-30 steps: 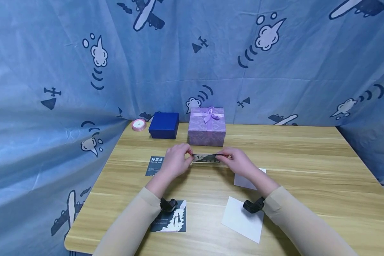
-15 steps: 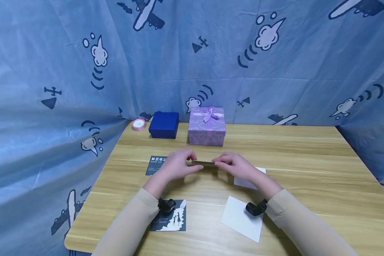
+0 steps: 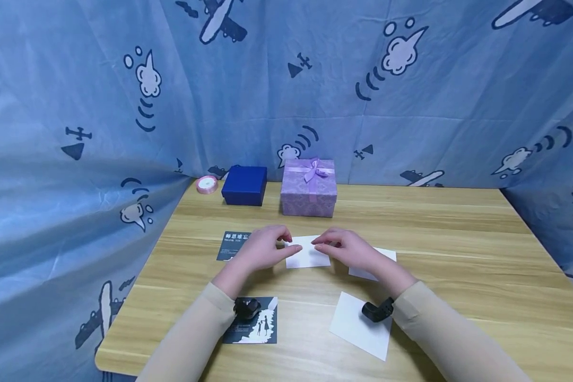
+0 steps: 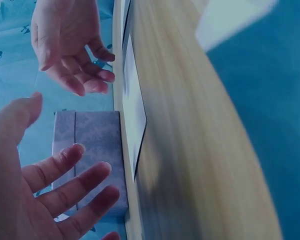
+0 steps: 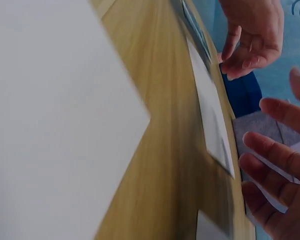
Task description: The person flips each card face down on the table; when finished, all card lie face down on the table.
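On the wooden table [image 3: 439,239], a white card [image 3: 307,259] lies under my hands, in front of the purple box [image 3: 308,199].
My left hand [image 3: 266,247] and right hand [image 3: 347,248] hold nothing — their fingers are spread and a bit bent. Beside my left hand is a dark card [image 3: 231,245] — another white card [image 3: 359,272] peeks out under my right arm.

I see passage right of purple box [image 3: 308,188]. Blocked left: blue box [image 3: 244,185]. Blocked front: left hand [image 3: 265,246], right hand [image 3: 346,247].
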Tool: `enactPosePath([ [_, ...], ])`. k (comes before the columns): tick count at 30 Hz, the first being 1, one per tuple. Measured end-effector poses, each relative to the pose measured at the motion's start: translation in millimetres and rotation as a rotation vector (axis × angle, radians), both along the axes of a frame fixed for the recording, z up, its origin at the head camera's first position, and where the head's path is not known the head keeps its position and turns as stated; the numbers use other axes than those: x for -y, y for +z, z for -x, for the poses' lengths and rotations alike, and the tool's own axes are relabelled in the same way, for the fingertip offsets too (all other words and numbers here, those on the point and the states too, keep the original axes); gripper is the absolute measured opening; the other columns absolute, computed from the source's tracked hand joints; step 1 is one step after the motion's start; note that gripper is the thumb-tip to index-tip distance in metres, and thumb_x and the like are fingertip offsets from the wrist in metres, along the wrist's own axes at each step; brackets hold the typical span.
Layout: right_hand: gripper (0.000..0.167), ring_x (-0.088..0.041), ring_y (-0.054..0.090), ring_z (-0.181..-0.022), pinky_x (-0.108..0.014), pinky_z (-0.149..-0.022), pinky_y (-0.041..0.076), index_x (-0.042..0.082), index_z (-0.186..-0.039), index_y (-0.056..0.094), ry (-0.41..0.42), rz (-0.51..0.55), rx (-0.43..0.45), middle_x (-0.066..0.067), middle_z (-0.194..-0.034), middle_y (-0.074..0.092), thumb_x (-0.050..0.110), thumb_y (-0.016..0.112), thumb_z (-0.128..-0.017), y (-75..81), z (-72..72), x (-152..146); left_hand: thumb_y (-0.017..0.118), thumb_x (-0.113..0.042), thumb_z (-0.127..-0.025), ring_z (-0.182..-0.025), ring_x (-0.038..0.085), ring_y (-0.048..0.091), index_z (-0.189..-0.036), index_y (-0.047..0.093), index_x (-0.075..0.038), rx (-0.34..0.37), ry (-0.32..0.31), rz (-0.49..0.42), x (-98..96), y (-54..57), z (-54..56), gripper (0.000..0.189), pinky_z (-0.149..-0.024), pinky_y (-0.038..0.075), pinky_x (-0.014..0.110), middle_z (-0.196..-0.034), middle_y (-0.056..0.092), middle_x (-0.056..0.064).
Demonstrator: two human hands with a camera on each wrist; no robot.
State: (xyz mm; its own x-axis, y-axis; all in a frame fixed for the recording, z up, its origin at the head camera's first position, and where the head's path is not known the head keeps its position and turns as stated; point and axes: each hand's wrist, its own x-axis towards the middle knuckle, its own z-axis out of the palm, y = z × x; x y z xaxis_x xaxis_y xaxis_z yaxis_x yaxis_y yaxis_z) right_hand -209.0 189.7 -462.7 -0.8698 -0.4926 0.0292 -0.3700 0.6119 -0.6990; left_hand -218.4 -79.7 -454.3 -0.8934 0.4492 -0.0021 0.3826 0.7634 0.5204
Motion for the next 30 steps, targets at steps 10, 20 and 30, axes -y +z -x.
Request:
enactPosePath([
  [10, 0.041, -0.031, 0.061, -0.125, -0.051, -0.109, 0.047, 0.007, -0.131, 0.067, 0.06, -0.093, -0.084, -0.01, -0.13, 0.068, 0.032, 0.07, -0.099, -1.8, 14.2, 49, 0.072, -0.044, -0.094, -0.129, 0.029, 0.055, -0.126, 0.063, -0.017, -0.032, 0.079, 0.115, 49.7, -7.8, 11.4, 0.043, -0.116, 0.037, 0.052, -0.134, 0.063, 0.007],
  [20, 0.058, -0.04, 0.043, -0.142, -0.065, -0.116, 0.032, 0.013, -0.144, 0.057, 0.104, -0.269, -0.152, -0.017, -0.152, 0.05, 0.042, 0.071, -0.095, -15.6, 36.3, 113, 0.075, -0.054, -0.088, -0.157, 0.043, 0.015, -0.154, 0.043, -0.018, 0.091, 0.286, 0.175, 99.3, -22.6, 11.4, 0.082, -0.123, 0.01, 0.068, -0.167, 0.022, 0.024],
  [30, 0.088, -0.041, 0.024, -0.154, -0.068, -0.12, 0.019, 0.01, -0.155, 0.044, 0.094, -0.404, -0.114, -0.019, -0.164, 0.032, 0.064, 0.068, -0.091, -24.0, 43.9, 167, 0.077, -0.063, -0.084, -0.151, 0.046, 0.023, -0.154, 0.043, -0.016, 0.111, 0.367, 0.207, 126.0, -24.6, 19.8, 0.091, -0.115, 0.022, 0.071, -0.164, 0.028, 0.024],
])
